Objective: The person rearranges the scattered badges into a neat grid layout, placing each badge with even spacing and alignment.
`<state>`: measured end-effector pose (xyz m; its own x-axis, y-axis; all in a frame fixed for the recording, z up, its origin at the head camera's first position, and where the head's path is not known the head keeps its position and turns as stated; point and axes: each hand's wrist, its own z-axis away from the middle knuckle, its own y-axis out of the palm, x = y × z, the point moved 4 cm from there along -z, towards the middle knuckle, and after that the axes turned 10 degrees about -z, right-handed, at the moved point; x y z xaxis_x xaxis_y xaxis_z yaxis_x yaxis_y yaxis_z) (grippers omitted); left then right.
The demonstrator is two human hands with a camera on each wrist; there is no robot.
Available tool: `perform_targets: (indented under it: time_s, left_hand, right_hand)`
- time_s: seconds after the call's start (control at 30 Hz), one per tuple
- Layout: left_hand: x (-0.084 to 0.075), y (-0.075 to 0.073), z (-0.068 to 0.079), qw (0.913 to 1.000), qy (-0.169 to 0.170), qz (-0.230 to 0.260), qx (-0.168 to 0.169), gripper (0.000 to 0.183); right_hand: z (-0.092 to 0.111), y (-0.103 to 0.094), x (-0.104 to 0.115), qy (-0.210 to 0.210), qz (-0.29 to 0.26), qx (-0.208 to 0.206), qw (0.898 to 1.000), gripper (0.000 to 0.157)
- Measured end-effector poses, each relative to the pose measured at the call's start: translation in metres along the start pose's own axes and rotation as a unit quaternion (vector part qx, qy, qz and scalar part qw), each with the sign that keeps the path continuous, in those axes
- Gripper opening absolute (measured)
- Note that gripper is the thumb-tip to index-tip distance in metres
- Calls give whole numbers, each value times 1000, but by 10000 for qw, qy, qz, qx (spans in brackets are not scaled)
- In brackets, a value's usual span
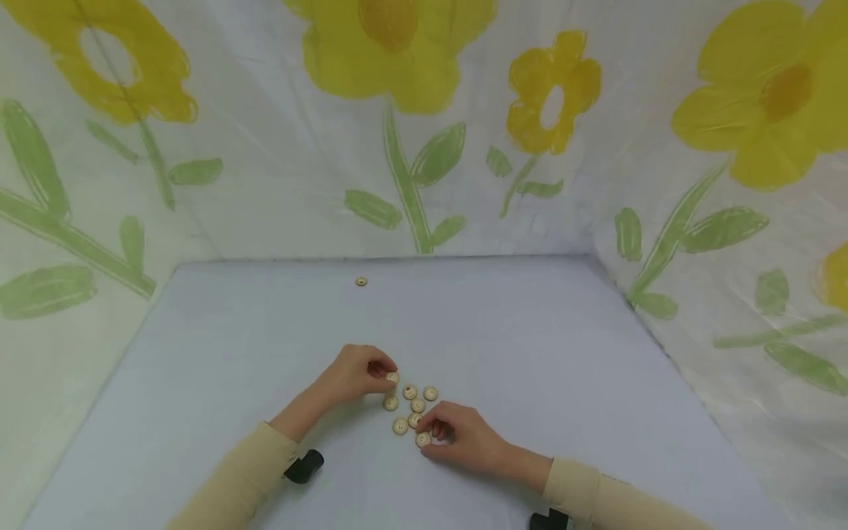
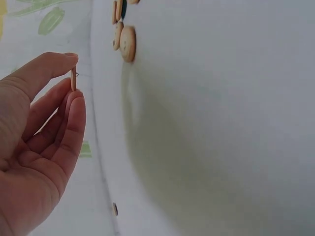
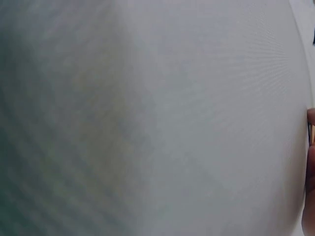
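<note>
1 wooden disc was nipped between fingertips of the left hand, and at 4 o'clock, another disc was likewise pinched by the right hand!

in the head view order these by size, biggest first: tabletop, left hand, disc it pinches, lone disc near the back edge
1. Tabletop
2. Left hand
3. Pinched disc
4. Lone disc, though it lies farther away, so which disc is truly larger is unsure.
</note>
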<state>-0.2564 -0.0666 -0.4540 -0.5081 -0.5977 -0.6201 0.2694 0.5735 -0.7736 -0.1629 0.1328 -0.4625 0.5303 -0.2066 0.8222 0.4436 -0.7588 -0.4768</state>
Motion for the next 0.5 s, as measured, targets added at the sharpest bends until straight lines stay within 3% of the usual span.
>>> perform_targets:
  time_s: [0.13,0.27,0.5]
  left_hand:
    - [0,-5,-18,9998,74,-123,-152,19]
    - [2,-7,-33,9992,63,-312,-241,19]
    - [9,-13,-52,9983,-169,-382,-414,20]
  right_hand:
    - [1,0,-5,-102,41,-55,9999,28]
    - [0,-1,4,-156,-116,-13,9998,26]
    - [-1,-1,11,-67,-86,29,9999,26]
